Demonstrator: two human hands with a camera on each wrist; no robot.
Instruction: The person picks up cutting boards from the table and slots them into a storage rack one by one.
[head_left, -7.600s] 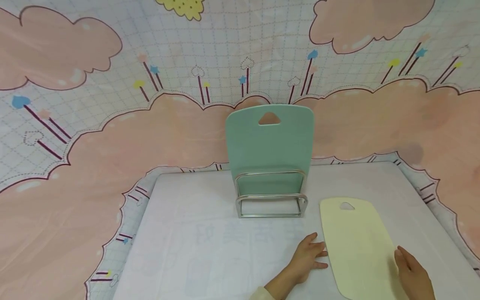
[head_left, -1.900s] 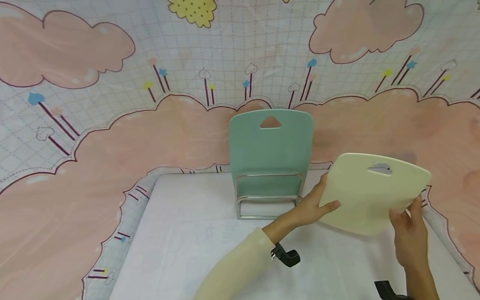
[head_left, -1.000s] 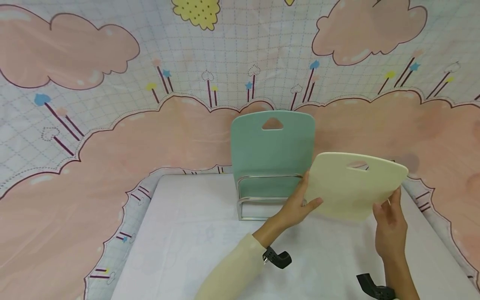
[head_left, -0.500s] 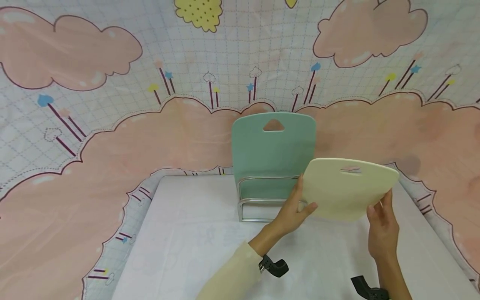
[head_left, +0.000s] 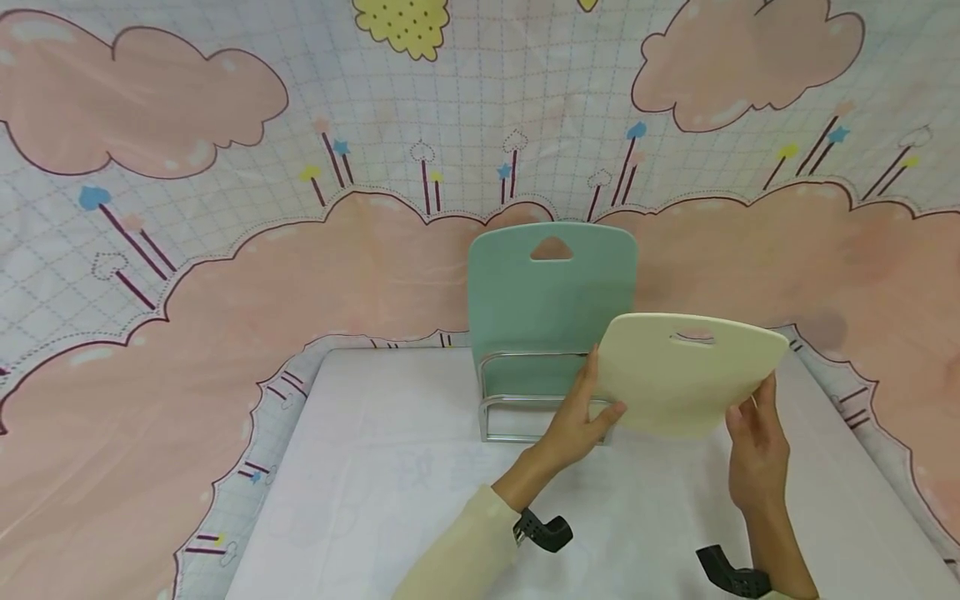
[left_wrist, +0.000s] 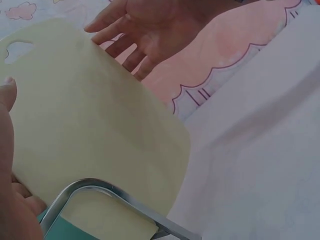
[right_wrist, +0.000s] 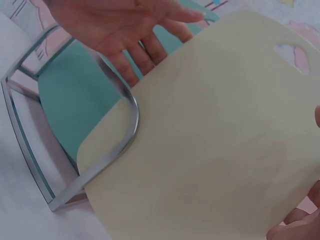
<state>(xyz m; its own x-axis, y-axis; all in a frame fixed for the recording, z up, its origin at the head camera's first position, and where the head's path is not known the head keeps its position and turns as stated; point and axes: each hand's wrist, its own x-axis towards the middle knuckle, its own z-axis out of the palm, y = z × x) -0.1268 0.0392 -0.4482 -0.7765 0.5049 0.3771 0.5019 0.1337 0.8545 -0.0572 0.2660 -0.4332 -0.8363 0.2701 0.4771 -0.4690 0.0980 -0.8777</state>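
Note:
A cream cutting board (head_left: 690, 375) is held up off the table, tilted, its handle slot on the upper edge. My left hand (head_left: 573, 421) grips its left edge, fingers behind and thumb toward the front. On the other side my right hand (head_left: 761, 458) holds the right edge, fingers reaching behind it. A metal wire rack (head_left: 525, 399) stands just left of the cream board. In the left wrist view the rack's wire (left_wrist: 90, 181) crosses in front of the cream board's lower corner. A green cutting board (head_left: 551, 300) stands upright in the rack.
The rack stands toward the back of the white-covered table (head_left: 360, 483). Behind the table hangs a patterned cloth (head_left: 405, 275) with clouds. Black wrist cameras sit on the left wrist (head_left: 546, 532) and the right wrist (head_left: 731, 571).
The cream board lay flat on the table at first; both hands then lifted and turned it. Over the last two seconds it has moved left toward the rack, slowing recently.

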